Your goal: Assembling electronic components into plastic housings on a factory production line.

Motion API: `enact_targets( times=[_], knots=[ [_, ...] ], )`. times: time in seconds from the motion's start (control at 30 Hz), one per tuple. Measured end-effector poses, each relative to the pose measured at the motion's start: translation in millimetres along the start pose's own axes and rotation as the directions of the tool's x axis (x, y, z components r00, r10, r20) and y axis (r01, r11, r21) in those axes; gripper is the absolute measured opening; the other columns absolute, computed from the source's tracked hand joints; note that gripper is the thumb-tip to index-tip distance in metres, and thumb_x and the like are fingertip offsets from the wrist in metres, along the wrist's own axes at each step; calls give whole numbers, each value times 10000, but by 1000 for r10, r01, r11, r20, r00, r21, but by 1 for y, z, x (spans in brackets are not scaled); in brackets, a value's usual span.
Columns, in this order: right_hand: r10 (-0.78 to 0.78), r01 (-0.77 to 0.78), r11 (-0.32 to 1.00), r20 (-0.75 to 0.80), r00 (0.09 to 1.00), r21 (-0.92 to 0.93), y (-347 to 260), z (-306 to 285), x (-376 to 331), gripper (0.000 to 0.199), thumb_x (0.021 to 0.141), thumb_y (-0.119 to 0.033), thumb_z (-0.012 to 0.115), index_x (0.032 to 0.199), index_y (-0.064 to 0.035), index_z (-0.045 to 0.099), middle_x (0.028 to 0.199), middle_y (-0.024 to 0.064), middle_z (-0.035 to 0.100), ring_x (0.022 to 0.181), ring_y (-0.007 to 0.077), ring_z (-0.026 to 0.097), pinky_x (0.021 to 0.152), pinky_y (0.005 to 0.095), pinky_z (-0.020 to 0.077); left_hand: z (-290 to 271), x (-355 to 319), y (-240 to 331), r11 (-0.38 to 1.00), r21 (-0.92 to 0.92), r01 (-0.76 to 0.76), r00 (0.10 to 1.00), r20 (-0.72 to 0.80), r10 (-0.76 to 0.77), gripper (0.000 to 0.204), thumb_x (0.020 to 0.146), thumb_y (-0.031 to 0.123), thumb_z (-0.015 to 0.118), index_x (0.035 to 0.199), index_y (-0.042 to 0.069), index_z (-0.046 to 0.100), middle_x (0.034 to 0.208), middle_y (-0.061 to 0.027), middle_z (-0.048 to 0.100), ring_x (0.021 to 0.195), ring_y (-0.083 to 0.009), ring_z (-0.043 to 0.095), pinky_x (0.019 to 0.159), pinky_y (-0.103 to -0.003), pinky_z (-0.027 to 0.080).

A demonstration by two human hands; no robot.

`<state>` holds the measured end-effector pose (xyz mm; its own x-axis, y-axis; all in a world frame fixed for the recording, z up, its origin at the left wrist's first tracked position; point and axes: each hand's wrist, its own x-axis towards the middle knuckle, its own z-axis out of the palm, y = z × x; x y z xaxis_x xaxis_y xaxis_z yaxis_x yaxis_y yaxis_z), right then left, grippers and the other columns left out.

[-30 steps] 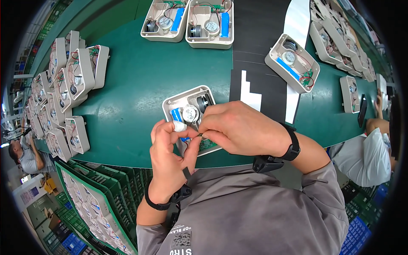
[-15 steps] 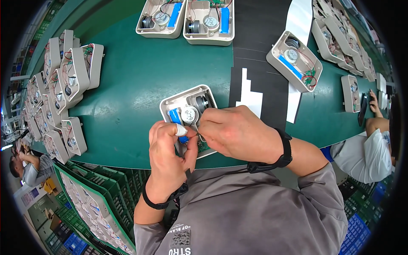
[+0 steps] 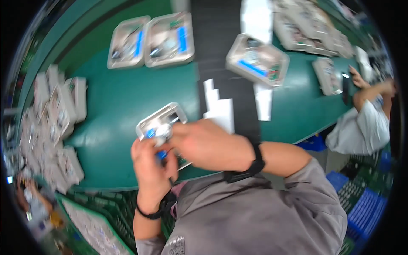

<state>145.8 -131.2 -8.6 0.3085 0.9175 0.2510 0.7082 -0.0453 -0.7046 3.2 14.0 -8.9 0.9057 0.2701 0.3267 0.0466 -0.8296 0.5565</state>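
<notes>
Two bare hands, left hand (image 3: 151,163) and right hand (image 3: 210,144), were seen in the head view, both at one open pale plastic housing (image 3: 156,116) on the green tabletop (image 3: 110,131), close to its near edge. View was motion-blurred; fine contact could not be resolved.

Key relation: the housing was located under and just beyond the fingers, left of the right forearm. Its long axis was pointed away from the body, far end leaned left. The blue cylindrical battery (image 3: 150,133) was aligned roughly the same way along the housing's left side and was crossed by left-hand fingers, blue being visible on both sides of them. So the battery was lain nearer the left hand.

Left hand was set at the near-left wall, fingers curled inward. Right hand was angled in from the right, fingertips bunched toward the left ones; the dark round part (image 3: 174,115) was left uncovered just beyond it. The white round part (image 3: 163,131) was seen just past the fingertips. Whether anything was pinched by either hand could not be told: fingertips were smeared and partly hidden.

Two similar housings (image 3: 170,63) were placed side by side farther out, well apart from the hands.
</notes>
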Motion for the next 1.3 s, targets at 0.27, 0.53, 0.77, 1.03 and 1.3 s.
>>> enact_targets(
  times=[0.27, 0.53, 0.77, 1.03, 1.3],
  knots=[
    [349, -357, 900, -77, 934, -248, -8, 3, -9, 115, 847, -108, 662, 921, -20, 660, 748, 98, 641, 640, 343, 677, 574, 456, 555, 1, -19, 6, 960, -172, 221, 975, 19, -221, 535, 846, -70, 703, 1305, -25, 433, 925, -157, 718, 876, -327, 693, 833, -403, 537],
    [527, -537, 831, -101, 844, -144, -5, -106, -100, 90, 876, -69, 669, 937, -4, 678, 791, 193, 652, 721, 417, 653, 649, 450, 530, -9, 9, 59, 961, -258, -95, 990, -128, 63, 438, 817, -31, 764, 1197, 0, 549, 1015, -172, 711, 907, -340, 692, 840, -404, 544],
    [619, -802, 405, -515, 593, -439, 86, -222, -226, 139, 927, -57, 595, 980, 34, 686, 830, 262, 658, 774, 432, 663, 690, 444, 516, -10, 56, -5, 974, 214, -78, 986, -125, 107, 569, 823, 24, 795, 1311, -63, 517, 1190, -252, 632, 1117, -440, 608, 980, -496, 498],
    [87, -723, 535, -822, 563, -438, 76, -203, -152, 147, 962, -95, 682, 1061, 9, 708, 985, 168, 711, 835, 343, 696, 764, 413, 553, 31, 141, -71, 920, 374, -120, 962, -187, 202, 609, 879, 70, 757, 1379, -103, 455, 1253, -260, 611, 1212, -444, 571, 1013, -519, 466],
    [294, -297, 955, -164, 942, 3, 8, -89, -40, 144, 896, -26, 746, 1029, 15, 710, 962, 120, 708, 737, 233, 692, 655, 337, 548, 16, 100, -53, 960, 268, 77, 988, -151, -37, 656, 874, 125, 791, 1386, -104, 449, 1163, -225, 663, 1101, -409, 618, 958, -495, 478]
  ],
)
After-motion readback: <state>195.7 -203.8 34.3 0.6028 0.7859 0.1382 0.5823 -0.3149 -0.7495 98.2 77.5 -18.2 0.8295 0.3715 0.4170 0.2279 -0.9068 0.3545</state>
